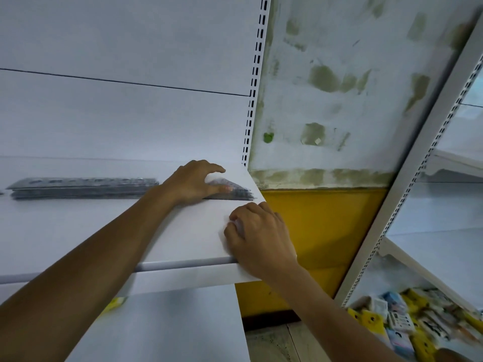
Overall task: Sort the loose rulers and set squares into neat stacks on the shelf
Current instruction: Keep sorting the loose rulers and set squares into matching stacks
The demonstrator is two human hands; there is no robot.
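Observation:
A white shelf point(183, 231) runs across the view. On its left lies a stack of clear rulers point(83, 188). Near the shelf's right end sits a stack of clear set squares point(235, 190). My left hand point(194, 182) rests on the set squares, thumb along their near edge and fingers arched over the top. My right hand point(258, 236) lies on the shelf's front right corner, fingers curled under; nothing shows in it.
A slotted upright point(253, 95) marks the shelf's right end. Beyond it is a stained wall with a yellow lower band point(321, 226). Another shelf unit at the right holds several small packaged goods point(407, 320). A lower shelf point(156, 330) lies beneath.

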